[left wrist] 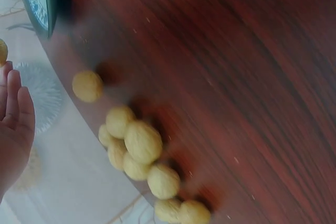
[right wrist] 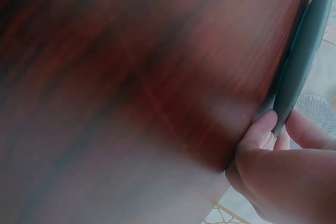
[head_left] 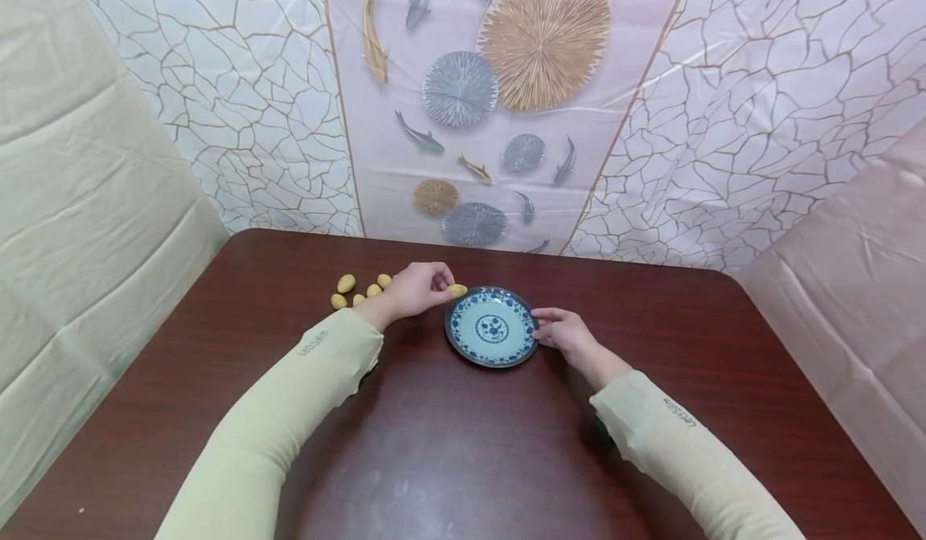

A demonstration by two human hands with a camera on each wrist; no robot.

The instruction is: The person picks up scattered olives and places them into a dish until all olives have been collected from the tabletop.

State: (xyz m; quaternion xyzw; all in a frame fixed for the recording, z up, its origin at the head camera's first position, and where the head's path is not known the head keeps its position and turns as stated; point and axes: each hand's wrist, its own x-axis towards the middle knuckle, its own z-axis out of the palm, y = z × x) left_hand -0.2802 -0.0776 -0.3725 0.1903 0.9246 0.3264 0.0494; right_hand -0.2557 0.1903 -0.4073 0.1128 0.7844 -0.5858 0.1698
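A round plate (head_left: 492,329) with a blue floral border and a dark rim lies on the table, in the middle of the head view. My left hand (head_left: 419,289) pinches a small yellow potato (head_left: 457,290) at its fingertips, by the plate's upper-left rim. On the other side, my right hand (head_left: 567,333) grips the plate's right edge. The right wrist view shows the plate (right wrist: 304,51) side-on, its rim between the thumb and fingers. Several more potatoes (left wrist: 143,142) lie grouped on the table left of the left hand, and the forearm partly hides them in the head view.
The dark reddish-brown table (head_left: 434,443) has a glossy top. A patterned cloth backdrop (head_left: 463,162) hangs behind its far edge, and pale cloth (head_left: 94,202) hangs on the left, with more on the right.
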